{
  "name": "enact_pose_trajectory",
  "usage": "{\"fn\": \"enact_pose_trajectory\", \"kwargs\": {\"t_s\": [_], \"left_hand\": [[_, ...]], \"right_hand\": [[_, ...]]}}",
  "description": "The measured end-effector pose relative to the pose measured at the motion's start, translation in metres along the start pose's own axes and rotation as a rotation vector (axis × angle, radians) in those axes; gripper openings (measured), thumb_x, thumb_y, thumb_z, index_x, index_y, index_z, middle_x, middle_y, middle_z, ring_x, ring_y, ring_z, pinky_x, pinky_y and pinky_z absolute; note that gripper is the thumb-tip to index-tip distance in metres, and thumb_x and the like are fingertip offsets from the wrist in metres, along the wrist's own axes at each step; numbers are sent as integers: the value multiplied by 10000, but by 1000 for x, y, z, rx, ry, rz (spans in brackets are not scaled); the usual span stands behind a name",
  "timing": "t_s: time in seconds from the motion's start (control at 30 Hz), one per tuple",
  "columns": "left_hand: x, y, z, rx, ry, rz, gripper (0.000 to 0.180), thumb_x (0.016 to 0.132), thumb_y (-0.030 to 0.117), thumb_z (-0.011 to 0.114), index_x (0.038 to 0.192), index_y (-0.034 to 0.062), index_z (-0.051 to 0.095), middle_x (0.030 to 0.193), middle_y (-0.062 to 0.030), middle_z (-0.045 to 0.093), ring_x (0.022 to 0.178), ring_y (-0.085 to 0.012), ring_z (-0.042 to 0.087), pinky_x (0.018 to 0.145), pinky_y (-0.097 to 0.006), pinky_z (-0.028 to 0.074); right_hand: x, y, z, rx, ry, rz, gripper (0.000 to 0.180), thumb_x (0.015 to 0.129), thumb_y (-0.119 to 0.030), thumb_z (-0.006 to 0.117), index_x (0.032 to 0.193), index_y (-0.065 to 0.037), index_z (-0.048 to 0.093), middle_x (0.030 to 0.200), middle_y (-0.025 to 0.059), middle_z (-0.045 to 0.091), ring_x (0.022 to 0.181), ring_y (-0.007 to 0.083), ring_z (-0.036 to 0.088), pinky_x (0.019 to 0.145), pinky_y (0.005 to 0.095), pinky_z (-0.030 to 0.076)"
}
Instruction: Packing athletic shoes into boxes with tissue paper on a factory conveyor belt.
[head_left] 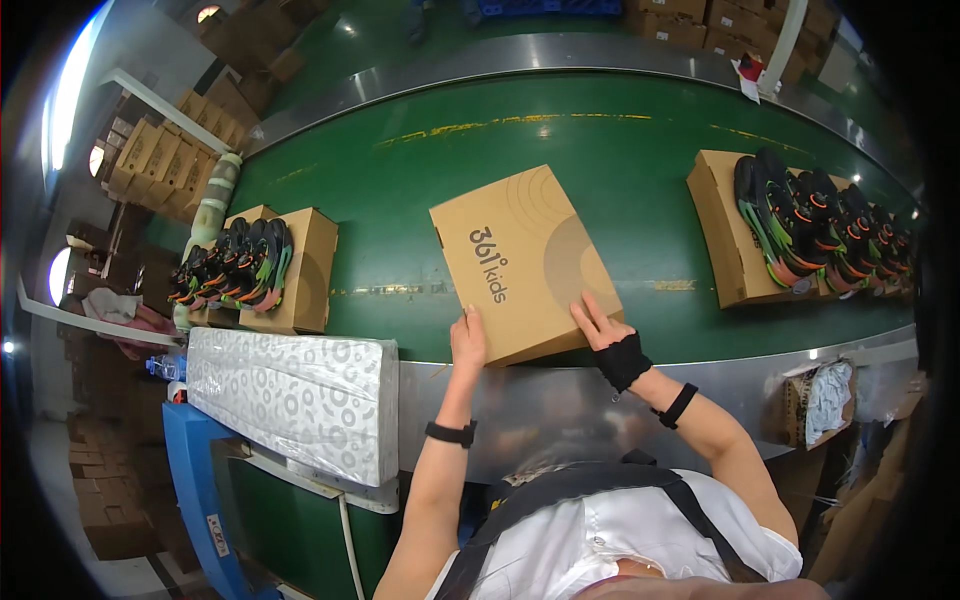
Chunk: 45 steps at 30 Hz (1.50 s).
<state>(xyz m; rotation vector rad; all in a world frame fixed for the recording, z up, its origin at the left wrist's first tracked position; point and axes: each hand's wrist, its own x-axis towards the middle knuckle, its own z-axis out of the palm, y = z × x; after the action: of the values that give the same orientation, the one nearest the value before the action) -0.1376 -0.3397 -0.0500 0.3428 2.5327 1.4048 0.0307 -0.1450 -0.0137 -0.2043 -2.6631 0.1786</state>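
Brown cardboard box (530,255) is sitting askew at clock centre, over the green belt (390,230). Left hand (468,341) is pinching its near edge at 7 o'clock; right hand (608,335) is laying two parted fingers on it at 5 — remaining grip hidden, cannot tell. Dark shoes (268,268) are resting on cartons (318,265) at 9 o'clock; more shoes (790,225) at 3.

The box (530,262) looks like smooth matt cardboard, the belt (400,200) glossy plastic, the near ledge (535,405) shiny metal.

Left hand (468,338) on brown box (535,250)
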Motion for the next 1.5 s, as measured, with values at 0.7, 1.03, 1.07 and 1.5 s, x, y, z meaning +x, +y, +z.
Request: {"fn": "enact_pose_trajectory", "kwargs": {"t_s": [0.7, 1.03, 1.07, 1.5], "left_hand": [[-22, 36, 15, -824, -377, -590, 961, 648, 651, 497, 1315, 78, 108, 1291, -178, 238, 1147, -301, 322, 925, -481, 183], [-30, 26, 68, -804, -341, -231, 730, 692, 598, 480, 1203, 90, 364, 1155, -98, 439, 1086, -261, 397, 867, -468, 323], [-33, 36, 71, -954, -260, -257, 657, 739, 545, 428, 1211, 95, 351, 1172, -94, 423, 1090, -266, 395, 877, -460, 325], [-105, 89, -49, -1405, -317, -420, 668, 641, 472, 507, 1191, 106, 403, 1184, -107, 435, 1124, -276, 366, 901, -497, 292]], "right_hand": [[39, 17, -86, 272, 224, 196, 269, 681, -145, 516, 939, -78, 549, 942, 105, 568, 822, 245, 569, 655, 330, 475], [31, 110, 17, 854, -90, 667, 575, 658, -315, 607, 1144, -57, 438, 925, 158, 572, 829, 251, 572, 699, 324, 466], [35, 101, 9, 824, -176, 714, 580, 646, -295, 621, 1147, -59, 445, 880, 144, 588, 797, 238, 583, 680, 319, 471], [-2, 134, -174, 606, 112, 327, 308, 655, -239, 598, 908, -64, 599, 801, 124, 601, 784, 270, 570, 725, 341, 443]]}}
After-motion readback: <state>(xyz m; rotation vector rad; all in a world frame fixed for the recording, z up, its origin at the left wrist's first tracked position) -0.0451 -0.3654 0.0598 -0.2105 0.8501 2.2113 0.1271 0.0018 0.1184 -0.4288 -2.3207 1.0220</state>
